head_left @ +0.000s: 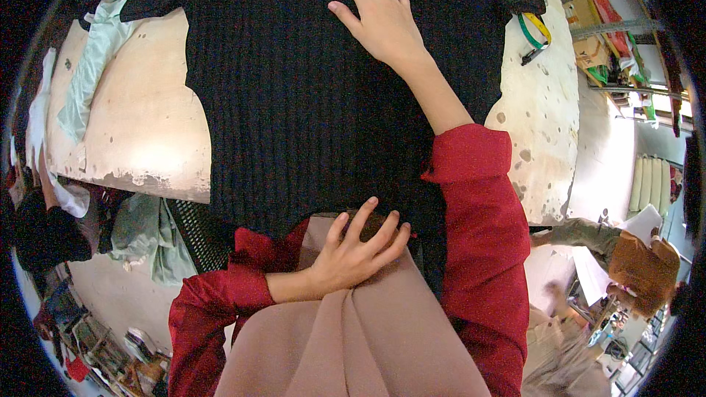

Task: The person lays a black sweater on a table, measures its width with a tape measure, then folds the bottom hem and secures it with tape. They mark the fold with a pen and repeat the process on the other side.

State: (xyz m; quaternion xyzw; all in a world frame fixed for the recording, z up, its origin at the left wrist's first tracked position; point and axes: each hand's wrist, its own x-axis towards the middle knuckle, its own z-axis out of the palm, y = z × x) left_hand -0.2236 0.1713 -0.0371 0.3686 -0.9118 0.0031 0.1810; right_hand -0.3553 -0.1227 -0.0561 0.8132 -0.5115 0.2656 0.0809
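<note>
- Dusty-pink cloth (353, 349) is draping nearest the camera.
- Left hand (357, 261) is lying over it, grip spread apart.
- Black ribbed garment (294, 103) is lying flat across the tabletop (132, 117).
- Right hand (387, 26) is resting palm-down on the garment, grip also apart.
- Yellow-and-green tape (545, 38) is lying beside the garment's right edge.

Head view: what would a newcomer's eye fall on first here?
The black ribbed garment, spread across the middle of the pale table, would probably draw the eye first, with the right hand flat on its upper part. Next might come the bright red sleeves at lower left and right, then the yellow-and-green tape at the table's upper right.
</note>
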